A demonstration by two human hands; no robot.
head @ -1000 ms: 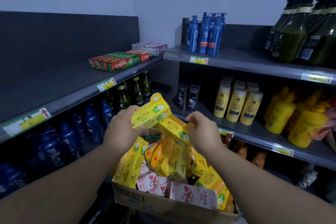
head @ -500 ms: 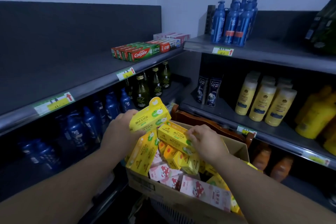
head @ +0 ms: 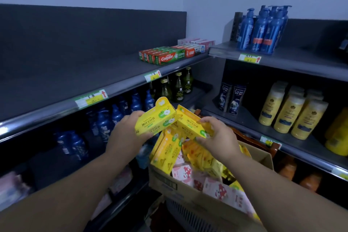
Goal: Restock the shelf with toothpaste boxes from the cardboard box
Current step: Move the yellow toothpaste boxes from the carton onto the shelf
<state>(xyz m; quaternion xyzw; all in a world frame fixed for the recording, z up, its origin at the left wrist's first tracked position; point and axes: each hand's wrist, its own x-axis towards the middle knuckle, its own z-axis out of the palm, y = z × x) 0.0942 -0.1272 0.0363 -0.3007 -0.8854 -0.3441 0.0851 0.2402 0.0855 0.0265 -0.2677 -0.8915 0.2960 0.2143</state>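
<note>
Our left hand [head: 128, 135] grips a yellow toothpaste box [head: 156, 119] printed with green apples, held above the cardboard box [head: 169, 184] at its left edge. Our right hand [head: 219, 138] pinches a second yellow box [head: 191, 124] touching the first. Colgate boxes [head: 167, 56] lie at the right end of the shelf [head: 75, 83], and blue pump bottles [head: 261, 30] stand farther right.

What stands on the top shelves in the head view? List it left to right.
Colgate boxes → red-and-white boxes → blue pump bottles
</note>
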